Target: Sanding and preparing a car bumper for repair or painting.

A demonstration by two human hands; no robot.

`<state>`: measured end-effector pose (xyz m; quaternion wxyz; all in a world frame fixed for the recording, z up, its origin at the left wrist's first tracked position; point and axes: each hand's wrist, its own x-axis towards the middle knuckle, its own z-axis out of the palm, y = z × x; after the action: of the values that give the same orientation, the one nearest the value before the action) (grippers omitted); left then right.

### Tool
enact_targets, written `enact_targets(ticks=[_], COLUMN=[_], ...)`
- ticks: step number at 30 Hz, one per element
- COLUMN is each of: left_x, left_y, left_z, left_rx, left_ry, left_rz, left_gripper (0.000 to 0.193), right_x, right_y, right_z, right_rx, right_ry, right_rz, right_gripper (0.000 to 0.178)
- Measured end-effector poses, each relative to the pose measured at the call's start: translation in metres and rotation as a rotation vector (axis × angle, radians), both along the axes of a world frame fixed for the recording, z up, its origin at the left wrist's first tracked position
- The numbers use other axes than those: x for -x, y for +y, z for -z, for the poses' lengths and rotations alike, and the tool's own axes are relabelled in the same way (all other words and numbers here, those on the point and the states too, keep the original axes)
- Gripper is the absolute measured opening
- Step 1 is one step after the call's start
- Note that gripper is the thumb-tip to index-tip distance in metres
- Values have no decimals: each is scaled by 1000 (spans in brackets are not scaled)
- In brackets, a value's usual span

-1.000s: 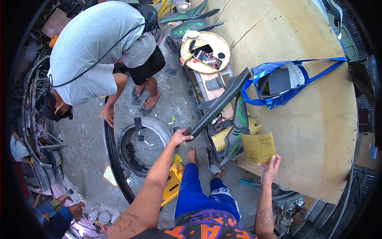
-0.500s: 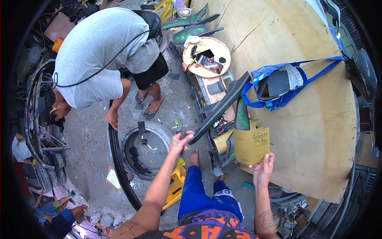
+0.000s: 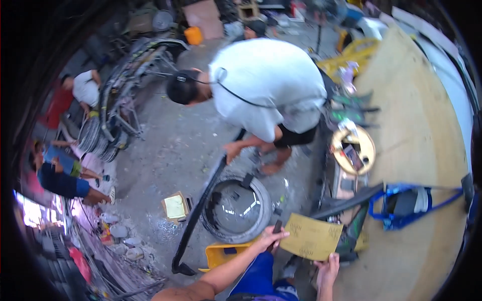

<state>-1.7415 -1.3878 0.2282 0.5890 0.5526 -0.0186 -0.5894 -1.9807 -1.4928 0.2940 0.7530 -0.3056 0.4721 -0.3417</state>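
A tan sheet of sandpaper [image 3: 311, 237], printed on its back, is held up in front of my body. My right hand [image 3: 327, 271] is closed on its lower right corner. By the sheet's left edge, my left hand [image 3: 270, 239] is closed round a narrow dark piece [image 3: 276, 232], perhaps a scraper or sanding block; its kind is unclear. The left fingertips reach the paper's edge, but blur hides whether they grip it. Behind the sheet, a long black trim part [image 3: 346, 201] lies across the bench beside other dark parts.
A bent-over co-worker [image 3: 271, 85] holds a long black strip [image 3: 201, 213] beside a tyre-like ring [image 3: 237, 208] on the floor. A yellow stool [image 3: 221, 255] stands near my legs. The wooden board [image 3: 401, 145] at right carries a blue bag [image 3: 389, 208]; a round tray [image 3: 370, 145] sits beside it.
My view has swung left, so the scene sits further right. The sandpaper has turned and flattened out, and my hands have come closer together. The co-worker's black strip is tilted differently.
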Motion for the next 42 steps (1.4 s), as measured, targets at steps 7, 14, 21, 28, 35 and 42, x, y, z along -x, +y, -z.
enact_targets(ticks=[7, 14, 21, 28, 35, 42], left_x=[-19, -4, 37, 65, 91, 151], left_y=[66, 65, 38, 29, 66, 133], left_z=[-17, -24, -54, -60, -28, -16], left_rx=[-69, 15, 141, 142, 82, -136], left_ry=[-365, -853, -1166, -1079, -1072, -1040], left_rz=[106, 93, 310, 358, 329, 222], left_gripper=[31, 34, 33, 40, 41, 37], right_x=[9, -6, -47, -46, -22, 6], right_y=[2, -1, 18, 23, 31, 83], right_z=[9, 37, -17, -29, 31, 77], right_rx=[-155, 639, 191, -27, -43, -113], right_ry=[142, 501, 332, 171, 187, 335], right_rz=[-464, -819, -665, -500, -647, -918], right_gripper=[46, 31, 24, 35, 24, 28])
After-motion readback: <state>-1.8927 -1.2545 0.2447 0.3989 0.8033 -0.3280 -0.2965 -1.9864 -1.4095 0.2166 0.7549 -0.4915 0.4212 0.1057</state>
